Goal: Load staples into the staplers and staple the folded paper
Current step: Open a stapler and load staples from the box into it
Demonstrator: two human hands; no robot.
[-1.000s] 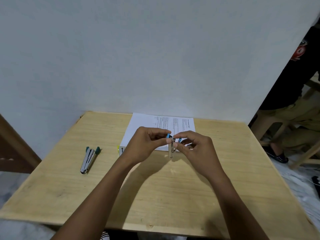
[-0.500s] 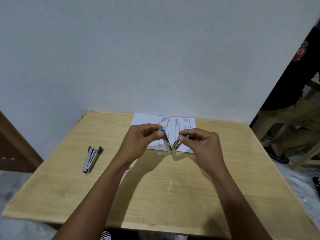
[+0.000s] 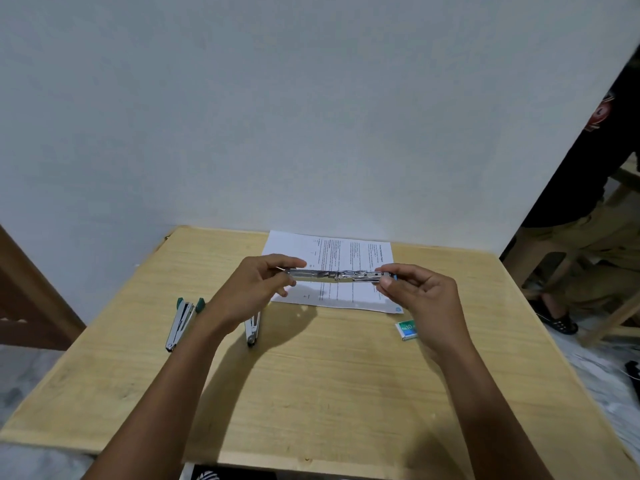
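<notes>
The wooden table (image 3: 311,393) lies under your forearms; above it your left hand (image 3: 256,289) pinches one end of the opened stapler (image 3: 337,275) and your right hand (image 3: 420,299) pinches the other end, so it is spread out straight between them, I think to expose the channel for loading; a second stapler (image 3: 252,329) lies just under the left wrist, a green stapler (image 3: 183,320) further left of it; the staple box (image 3: 407,330) waits near the right hand, easy to reach; the paper (image 3: 346,251) lies beyond both hands.
</notes>
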